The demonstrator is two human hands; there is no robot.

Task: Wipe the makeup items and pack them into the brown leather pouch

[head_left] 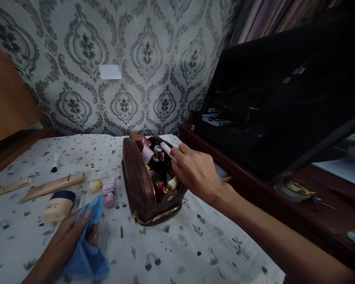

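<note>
A brown cosmetic bag (137,185) stands unzipped in the middle, packed with a pink tube (147,154), a bottle with a shiny silver cap (159,154) and other small items. My right hand (192,167) is at the bag's right rim, its fingers closed around a slim white stick-like tube (167,150) that slants over the opening. My left hand (73,232) grips a crumpled blue cloth (88,252) at the lower left. Close to the left hand lie a beige bottle with a dark blue cap (57,207) and a small pink-and-white tube (109,192).
Further left on the patterned white cloth (154,244) lie a long beige tube (55,185), a thinner tube (12,187), a small yellowish jar (94,185) and a white tube with a black cap (55,162). A large black screen (278,90) stands on the dark red desk (254,197) at right.
</note>
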